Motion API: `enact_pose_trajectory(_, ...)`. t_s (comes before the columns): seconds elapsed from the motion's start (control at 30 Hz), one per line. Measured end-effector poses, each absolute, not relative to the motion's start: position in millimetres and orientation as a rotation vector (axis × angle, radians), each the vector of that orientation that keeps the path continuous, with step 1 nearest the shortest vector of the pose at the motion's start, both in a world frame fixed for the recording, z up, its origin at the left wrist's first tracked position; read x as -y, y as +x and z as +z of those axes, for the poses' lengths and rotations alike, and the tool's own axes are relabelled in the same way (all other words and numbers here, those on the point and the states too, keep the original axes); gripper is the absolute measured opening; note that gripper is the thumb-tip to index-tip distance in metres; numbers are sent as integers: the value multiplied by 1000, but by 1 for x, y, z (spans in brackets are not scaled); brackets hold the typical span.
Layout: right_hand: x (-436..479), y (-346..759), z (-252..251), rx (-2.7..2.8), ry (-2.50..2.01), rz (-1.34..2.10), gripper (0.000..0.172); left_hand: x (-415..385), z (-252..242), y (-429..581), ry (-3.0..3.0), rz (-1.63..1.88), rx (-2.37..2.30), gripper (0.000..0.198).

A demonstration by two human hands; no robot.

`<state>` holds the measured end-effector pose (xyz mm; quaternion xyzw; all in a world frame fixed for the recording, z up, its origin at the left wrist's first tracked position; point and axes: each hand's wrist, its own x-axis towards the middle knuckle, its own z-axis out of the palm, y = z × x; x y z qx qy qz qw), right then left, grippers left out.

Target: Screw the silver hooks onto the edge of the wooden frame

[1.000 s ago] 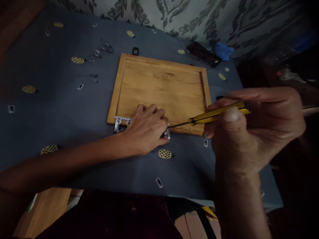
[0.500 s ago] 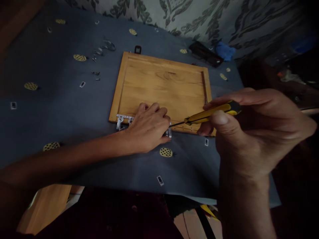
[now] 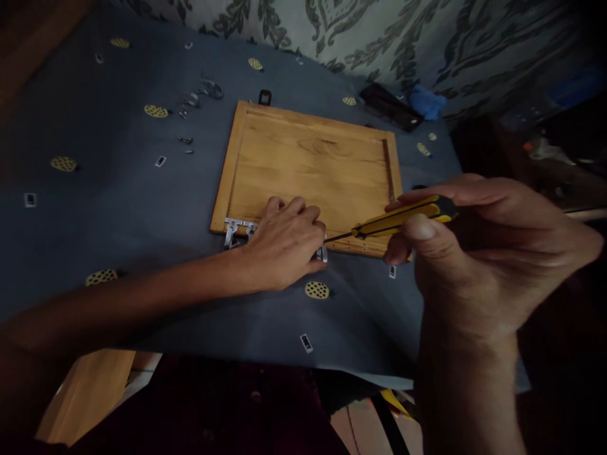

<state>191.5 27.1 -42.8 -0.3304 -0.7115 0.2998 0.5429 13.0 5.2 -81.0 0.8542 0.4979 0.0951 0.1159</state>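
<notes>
A wooden panel (image 3: 308,164) lies flat on a blue patterned cloth (image 3: 118,208). My left hand (image 3: 284,243) rests curled over a metal hinge (image 3: 236,229) at the panel's near edge, its fingers pressed down on the hardware. My right hand (image 3: 484,253) is closed round a yellow and black screwdriver (image 3: 403,217). The screwdriver's thin shaft points left, and its tip meets the hinge beside my left fingers. The part of the hinge under my left hand is hidden.
Loose screws and small metal fittings (image 3: 194,104) lie on the cloth at the back left. A dark flat object (image 3: 389,106) and a blue rag (image 3: 427,101) sit behind the panel, near a patterned curtain (image 3: 379,31). The cloth's near edge drops off by my lap.
My right hand has drawn the screwdriver handle slightly left and closer to the panel. My left hand has stayed on the hinge.
</notes>
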Motion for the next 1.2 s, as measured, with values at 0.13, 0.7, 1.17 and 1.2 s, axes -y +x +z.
enact_pose_trajectory(0.13, -29, 186, -50, 1654, -764, 589, 22, -5, -82, 13, 2505, 291, -1451, 34)
enact_pose_trajectory(0.7, -31, 187, -62, 1302, -876, 212, 34, -5, -83, 14, 2494, 291, -1464, 34)
enact_pose_trajectory(1.17, -32, 186, -70, 1369, -742, 378, 23, -5, -85, 13, 2509, 317, -1460, 34)
enact_pose_trajectory(1.2, -33, 187, -70, 1386, -740, 395, 22, -5, -85, 12, 2507, 321, -1456, 34)
